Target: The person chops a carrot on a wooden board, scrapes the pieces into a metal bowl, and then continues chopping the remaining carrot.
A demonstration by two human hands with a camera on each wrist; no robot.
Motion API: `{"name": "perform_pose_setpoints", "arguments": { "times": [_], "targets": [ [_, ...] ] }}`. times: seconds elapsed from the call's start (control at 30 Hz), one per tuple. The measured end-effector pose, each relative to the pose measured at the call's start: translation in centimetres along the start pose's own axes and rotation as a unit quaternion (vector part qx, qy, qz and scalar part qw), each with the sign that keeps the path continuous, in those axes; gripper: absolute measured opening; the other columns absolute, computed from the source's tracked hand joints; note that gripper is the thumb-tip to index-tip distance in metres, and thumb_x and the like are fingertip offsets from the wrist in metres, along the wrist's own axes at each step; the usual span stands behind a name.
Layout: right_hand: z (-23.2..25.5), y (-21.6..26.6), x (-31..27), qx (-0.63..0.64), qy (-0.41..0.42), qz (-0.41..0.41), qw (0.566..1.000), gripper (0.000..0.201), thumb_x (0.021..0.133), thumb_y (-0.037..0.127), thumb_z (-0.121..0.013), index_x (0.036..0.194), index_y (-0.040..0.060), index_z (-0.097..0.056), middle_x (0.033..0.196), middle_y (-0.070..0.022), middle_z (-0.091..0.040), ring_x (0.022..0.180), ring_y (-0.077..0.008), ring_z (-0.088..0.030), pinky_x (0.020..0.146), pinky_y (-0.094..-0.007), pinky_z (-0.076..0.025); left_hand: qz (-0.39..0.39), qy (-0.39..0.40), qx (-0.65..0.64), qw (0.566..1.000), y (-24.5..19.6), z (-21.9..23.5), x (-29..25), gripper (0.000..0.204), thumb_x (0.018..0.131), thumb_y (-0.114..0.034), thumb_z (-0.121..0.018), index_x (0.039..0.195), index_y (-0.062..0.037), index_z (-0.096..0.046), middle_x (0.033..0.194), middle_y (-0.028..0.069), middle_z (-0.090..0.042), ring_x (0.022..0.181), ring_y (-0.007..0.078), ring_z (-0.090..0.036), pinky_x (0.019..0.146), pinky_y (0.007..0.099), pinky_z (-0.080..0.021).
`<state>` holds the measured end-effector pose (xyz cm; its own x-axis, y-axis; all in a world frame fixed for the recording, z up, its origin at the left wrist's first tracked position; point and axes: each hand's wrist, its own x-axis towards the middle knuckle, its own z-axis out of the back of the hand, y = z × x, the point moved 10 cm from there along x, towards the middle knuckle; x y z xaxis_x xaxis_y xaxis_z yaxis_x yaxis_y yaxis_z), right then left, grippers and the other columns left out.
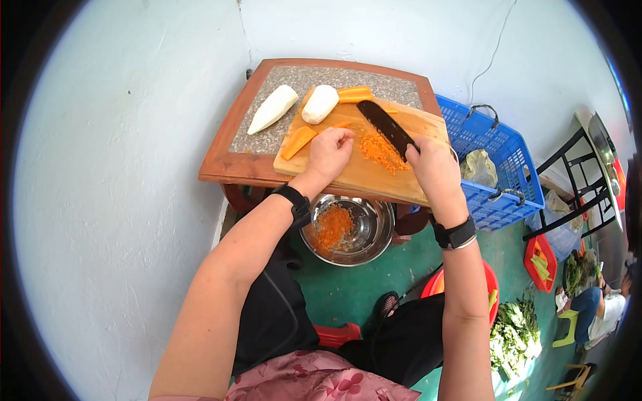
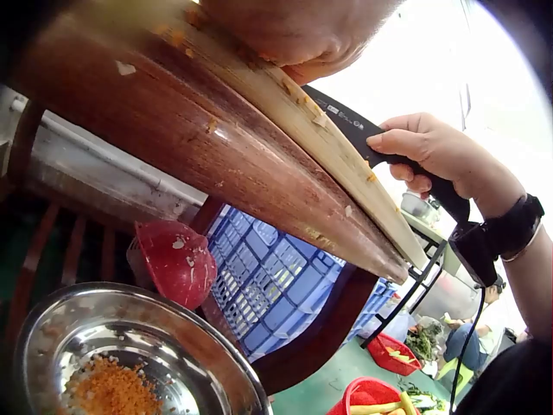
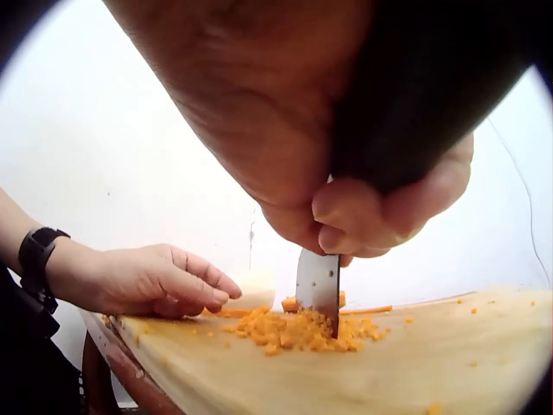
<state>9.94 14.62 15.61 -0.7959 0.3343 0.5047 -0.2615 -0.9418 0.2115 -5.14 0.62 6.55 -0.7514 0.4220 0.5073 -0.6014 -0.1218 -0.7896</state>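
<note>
My right hand (image 1: pixel 436 175) grips the handle of a black cleaver (image 1: pixel 386 125), its blade among finely chopped carrot (image 1: pixel 381 151) on the wooden cutting board (image 1: pixel 348 170). In the right wrist view the blade (image 3: pixel 320 281) stands edge down in the orange bits (image 3: pixel 289 331). My left hand (image 1: pixel 330 155) rests at the board's near edge, left of the pile, fingers loosely bent and gripping nothing visible. Carrot pieces (image 1: pixel 299 142) lie beside it and another carrot piece (image 1: pixel 355 95) at the back. One peeled white radish (image 1: pixel 321 104) is on the board, another (image 1: pixel 273 109) on the tabletop.
Below the table edge sits a steel bowl (image 1: pixel 372 230) holding chopped carrot. A blue basket (image 1: pixel 498 144) stands right of the table (image 1: pixel 224 157). Red containers (image 1: pixel 540 262), leafy greens (image 1: pixel 515 337) and a seated person (image 1: pixel 605 311) are further right. A wall stands behind.
</note>
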Motion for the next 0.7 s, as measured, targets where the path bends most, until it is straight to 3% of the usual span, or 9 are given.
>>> {"name": "perform_pose_setpoints", "arguments": {
  "times": [0.37, 0.47, 0.7],
  "targets": [
    [-0.5, -0.7, 0.3, -0.017, 0.014, -0.017, 1.000, 0.022, 0.091, 0.024, -0.056, 0.084, 0.0035, -0.061, 0.074, -0.0205, -0.065, 0.072, -0.0388, -0.065, 0.065, -0.0491, -0.051, -0.004, 0.002, 0.007, 1.000, -0.1, 0.1, -0.1, 0.018, 0.086, -0.008, -0.064, 0.100, 0.0018, -0.067, 0.086, 0.0078, -0.065, 0.071, 0.0112, -0.059, 0.066, 0.0257, -0.049],
    [-0.9, -1.1, 0.2, -0.027, 0.012, -0.016, 0.999, 0.022, 0.091, 0.025, -0.055, 0.085, 0.0040, -0.061, 0.075, -0.0201, -0.065, 0.073, -0.0388, -0.065, 0.066, -0.0495, -0.051, 0.000, -0.009, -0.011, 1.000, -0.2, 0.2, -0.1, 0.015, 0.083, -0.008, -0.064, 0.095, -0.0009, -0.069, 0.085, 0.0133, -0.066, 0.074, 0.0227, -0.064, 0.068, 0.0325, -0.051],
    [0.1, -0.5, 0.4, -0.024, 0.014, -0.030, 0.999, 0.024, 0.091, 0.025, -0.055, 0.083, 0.0040, -0.061, 0.076, -0.0205, -0.065, 0.073, -0.0389, -0.065, 0.066, -0.0494, -0.052, -0.008, -0.012, -0.003, 1.000, -0.3, 0.3, -0.1, 0.015, 0.083, -0.008, -0.064, 0.095, -0.0008, -0.068, 0.085, 0.0135, -0.066, 0.073, 0.0229, -0.064, 0.069, 0.0326, -0.051]
  ]
}}
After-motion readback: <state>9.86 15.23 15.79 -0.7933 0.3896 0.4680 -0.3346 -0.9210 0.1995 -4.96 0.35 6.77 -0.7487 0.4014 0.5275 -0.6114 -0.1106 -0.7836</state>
